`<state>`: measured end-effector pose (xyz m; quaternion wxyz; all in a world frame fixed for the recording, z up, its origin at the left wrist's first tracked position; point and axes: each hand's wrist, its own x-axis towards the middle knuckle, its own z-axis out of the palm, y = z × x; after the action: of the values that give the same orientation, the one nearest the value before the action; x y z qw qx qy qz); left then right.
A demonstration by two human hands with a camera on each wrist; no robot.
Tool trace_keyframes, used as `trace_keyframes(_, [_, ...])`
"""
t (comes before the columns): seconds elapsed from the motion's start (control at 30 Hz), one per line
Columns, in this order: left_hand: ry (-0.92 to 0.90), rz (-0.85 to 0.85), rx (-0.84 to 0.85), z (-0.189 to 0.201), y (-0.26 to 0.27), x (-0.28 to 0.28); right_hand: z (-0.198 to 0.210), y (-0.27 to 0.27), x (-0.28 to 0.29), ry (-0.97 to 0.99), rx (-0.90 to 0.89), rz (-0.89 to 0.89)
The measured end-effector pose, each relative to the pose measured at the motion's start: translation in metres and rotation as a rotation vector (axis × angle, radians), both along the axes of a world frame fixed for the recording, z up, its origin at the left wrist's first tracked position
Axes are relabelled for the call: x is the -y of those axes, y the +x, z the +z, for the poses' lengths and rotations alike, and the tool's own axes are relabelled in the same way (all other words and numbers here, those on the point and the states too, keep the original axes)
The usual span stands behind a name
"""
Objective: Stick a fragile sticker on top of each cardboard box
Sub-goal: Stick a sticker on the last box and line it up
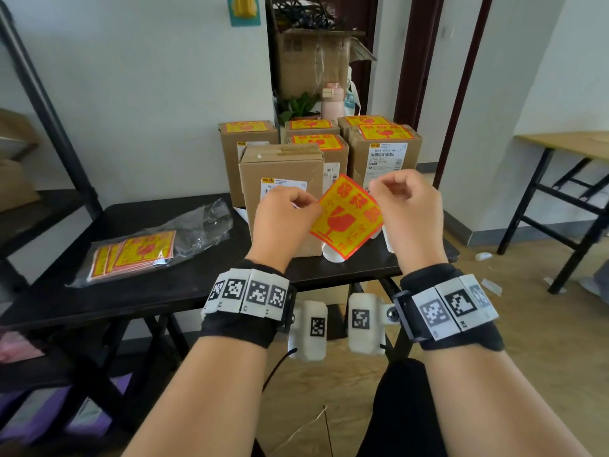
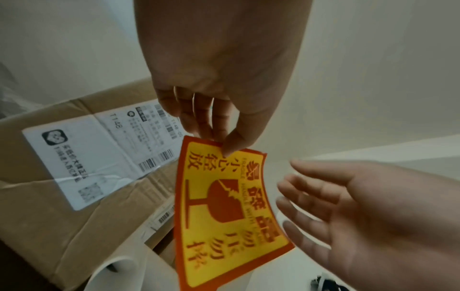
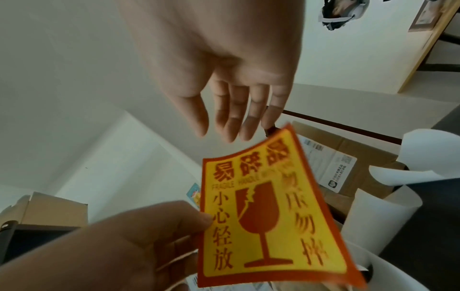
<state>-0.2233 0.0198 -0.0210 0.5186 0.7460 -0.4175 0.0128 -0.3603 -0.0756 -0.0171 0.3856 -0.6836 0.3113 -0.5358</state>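
A yellow and red fragile sticker (image 1: pixel 349 219) hangs in the air in front of the boxes, peeled off its backing. My left hand (image 1: pixel 304 204) pinches its edge between thumb and fingers (image 2: pixel 224 145). My right hand (image 1: pixel 375 188) is beside the sticker's upper corner, its fingers straight and loose (image 3: pixel 231 126); I cannot tell whether a fingertip touches it. Right behind the sticker stands a cardboard box (image 1: pixel 280 169) whose top is bare. Several boxes (image 1: pixel 385 150) farther back each carry a fragile sticker on top.
A clear plastic bag (image 1: pixel 201 222) with a stack of stickers (image 1: pixel 138 252) lies on the black table (image 1: pixel 164 291) at the left. Curled white backing papers (image 1: pixel 333 255) lie by the front box. A black rack stands left, a wooden table (image 1: pixel 566 143) right.
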Motion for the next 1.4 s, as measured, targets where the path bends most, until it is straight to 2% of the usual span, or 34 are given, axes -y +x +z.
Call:
trace_keyframes(0.13, [-0.164, -0.018, -0.277, 0.017, 0.006, -0.012, 0.001, 0.007, 0.001, -0.008, -0.037, -0.001])
trace_keyframes(0.3, [-0.237, -0.019, -0.382, 0.033, 0.015, -0.017, 0.004, 0.021, -0.001, 0.005, -0.091, 0.075])
trace_keyframes(0.5, [-0.243, -0.051, -0.382, 0.055, 0.034, -0.020, 0.026, 0.039, 0.001, -0.038, -0.111, 0.119])
trace_keyframes(0.73, [-0.214, 0.068, -0.319, 0.084, 0.069, -0.011, 0.059, 0.074, 0.011, -0.031, -0.062, 0.198])
trace_keyframes(0.83, [-0.184, 0.121, -0.313, 0.094, 0.086, -0.001, 0.066, 0.092, 0.020, -0.041, -0.101, 0.201])
trace_keyframes(1.1, [-0.118, 0.110, -0.355, 0.094, 0.117, 0.019, 0.066, 0.123, 0.046, -0.056, -0.233, 0.172])
trace_keyframes(1.4, [-0.068, 0.156, -0.314, 0.079, 0.124, 0.023, 0.062, 0.124, 0.051, -0.192, -0.327, 0.145])
